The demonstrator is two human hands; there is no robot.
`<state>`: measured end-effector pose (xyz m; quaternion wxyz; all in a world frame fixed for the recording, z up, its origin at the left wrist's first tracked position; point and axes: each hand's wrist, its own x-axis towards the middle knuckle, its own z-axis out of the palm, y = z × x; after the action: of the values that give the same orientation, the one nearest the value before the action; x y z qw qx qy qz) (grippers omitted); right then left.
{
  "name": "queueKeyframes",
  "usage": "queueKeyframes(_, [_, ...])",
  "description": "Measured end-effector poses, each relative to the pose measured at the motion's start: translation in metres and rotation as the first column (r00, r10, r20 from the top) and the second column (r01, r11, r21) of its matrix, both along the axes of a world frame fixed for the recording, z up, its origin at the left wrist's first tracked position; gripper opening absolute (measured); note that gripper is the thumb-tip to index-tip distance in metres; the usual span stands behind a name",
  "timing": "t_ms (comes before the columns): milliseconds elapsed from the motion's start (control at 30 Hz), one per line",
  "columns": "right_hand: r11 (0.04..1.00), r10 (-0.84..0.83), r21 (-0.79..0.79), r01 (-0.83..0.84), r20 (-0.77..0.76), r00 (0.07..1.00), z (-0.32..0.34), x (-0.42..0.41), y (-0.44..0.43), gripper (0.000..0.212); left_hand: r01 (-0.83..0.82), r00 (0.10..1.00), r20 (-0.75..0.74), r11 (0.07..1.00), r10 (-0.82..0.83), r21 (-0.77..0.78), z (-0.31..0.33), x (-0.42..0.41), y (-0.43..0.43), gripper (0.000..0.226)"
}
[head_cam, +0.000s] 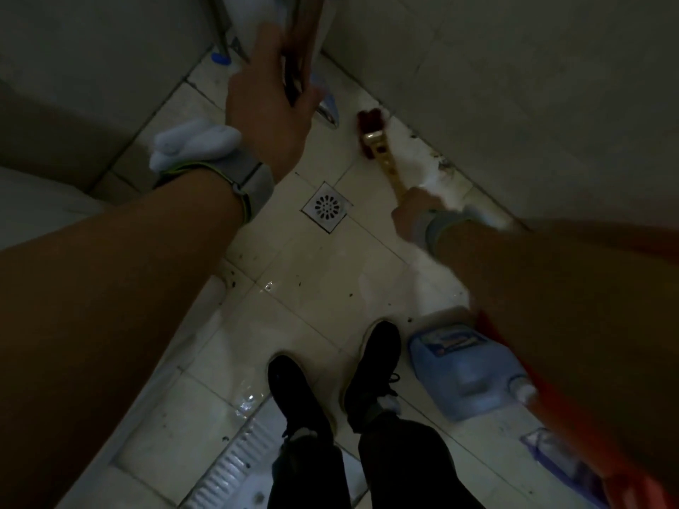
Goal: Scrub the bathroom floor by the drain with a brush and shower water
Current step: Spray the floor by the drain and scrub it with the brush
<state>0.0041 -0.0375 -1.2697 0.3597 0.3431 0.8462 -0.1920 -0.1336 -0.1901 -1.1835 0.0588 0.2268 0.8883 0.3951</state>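
Observation:
My right hand [411,214] grips the yellow handle of a brush [382,152]; its dark red bristle head rests on the floor tiles against the right wall, just beyond the square metal drain [326,207]. My left hand [272,101] is raised at the top middle, fingers closed around a dark handle with a chrome shower head [327,110] showing just below the hand. The tiles around the drain are wet and speckled with dark dirt. Both wrists wear grey bands.
A blue detergent jug [463,369] lies on the floor at the right by my black shoes [371,369]. A white cloth [194,145] sits at the left. A squat toilet's ribbed edge [227,472] is at the bottom. Walls close in on both sides.

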Motion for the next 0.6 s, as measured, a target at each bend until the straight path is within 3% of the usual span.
queueKeyframes(33, [0.995,-0.098,-0.034,0.098,-0.002,0.995,-0.004,0.008,-0.014,0.033,0.002,1.000,-0.002,1.000,-0.001,0.006,0.001,-0.001,0.002,0.044])
queueKeyframes(100, [0.988,-0.111,-0.098,0.116,0.049,0.993,-0.011,0.031,-0.040,0.037,0.014,1.000,-0.011,1.000,-0.014,0.012,0.002,-0.004,0.006,0.044])
queueKeyframes(233, [0.988,0.040,-0.151,-0.024,0.104,0.994,-0.004,0.054,-0.047,0.046,0.034,0.999,-0.001,0.999,-0.034,-0.009,0.007,-0.011,0.013,0.045])
queueKeyframes(467, [0.995,0.028,0.092,-0.031,0.027,0.999,-0.006,-0.005,0.013,0.028,0.029,1.000,-0.003,0.999,-0.029,-0.046,0.005,-0.026,0.016,0.047])
queueKeyframes(600, [0.999,0.019,0.046,-0.021,0.034,0.999,-0.009,-0.020,0.014,0.033,0.028,0.999,-0.019,0.998,-0.029,-0.047,0.002,-0.028,0.018,0.054])
